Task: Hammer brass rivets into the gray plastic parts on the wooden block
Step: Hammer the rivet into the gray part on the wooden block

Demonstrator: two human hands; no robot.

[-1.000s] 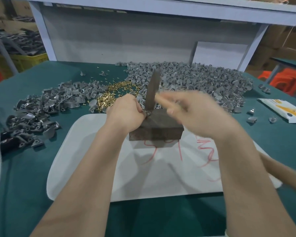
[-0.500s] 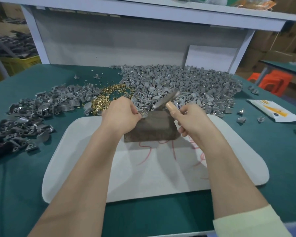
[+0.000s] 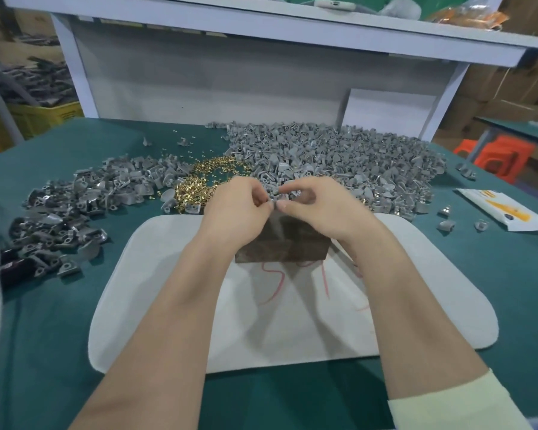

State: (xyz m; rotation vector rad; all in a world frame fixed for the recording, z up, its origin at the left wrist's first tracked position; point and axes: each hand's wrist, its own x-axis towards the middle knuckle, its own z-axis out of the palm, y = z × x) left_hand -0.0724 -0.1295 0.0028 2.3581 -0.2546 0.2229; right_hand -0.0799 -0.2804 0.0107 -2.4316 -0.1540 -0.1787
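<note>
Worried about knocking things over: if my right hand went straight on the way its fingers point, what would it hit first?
Likely the left hand: the right hand points leftward at it, and both pinch the same gray part. Depth is hard to judge.

- The head view looks from the person's own head, forward and down along both bare forearms onto the green table
- It is near: the white mat and the wooden block fill the middle of the picture
- The wide angle takes in the shelf along the top, a yellow crate far left, an orange stool far right
</note>
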